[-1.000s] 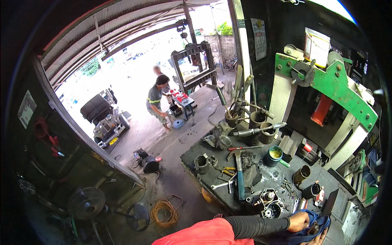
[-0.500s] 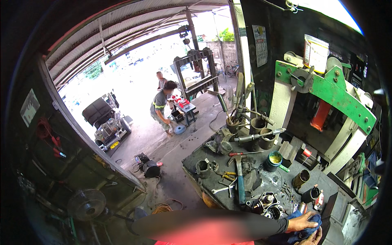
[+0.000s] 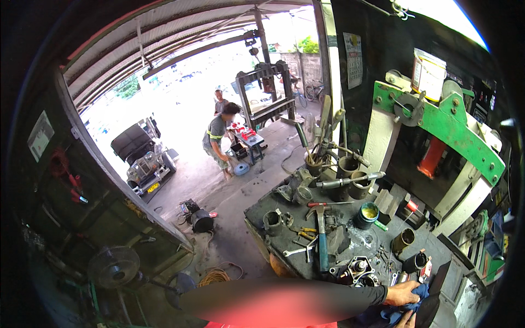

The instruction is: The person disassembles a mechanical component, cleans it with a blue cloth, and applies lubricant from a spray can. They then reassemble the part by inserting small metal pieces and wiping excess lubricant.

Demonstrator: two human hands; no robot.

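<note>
A blue cloth [image 3: 409, 310] is being handled at the lower right of the frame, at the near edge of the cluttered surface [image 3: 284, 249]. The left hand [image 3: 401, 293] lies on top of the cloth with its fingers curled and pressed into the fabric, so the cloth is gripped or at least pinned by it. The right hand [image 3: 406, 320] is seen only in part at the very bottom edge, just beneath the cloth and touching it; whether its fingers are closed cannot be told. The step in hand is judged to be a wiping or wrapping of something within the cloth, though whatever is inside is hidden by the folds.

Just above the hands, toward the centre of the frame, a black hexagonal part [image 3: 358, 266] and a dark cylindrical part [image 3: 415, 261] are set on the surface, with a blue-handled hammer [image 3: 322, 240] lying farther left and an open-ended spanner [image 3: 298, 251] beside it. A green-lidded tin [image 3: 366, 214] stands behind them. At the upper right a green and white press frame [image 3: 437, 117] rises over the surface. In the upper middle of the frame two other people are at work outdoors near a small stand [image 3: 249, 138].

For the next move, a firm hold on the cloth by both hands is judged necessary, with care that the parts crowded just beside it are not knocked.
</note>
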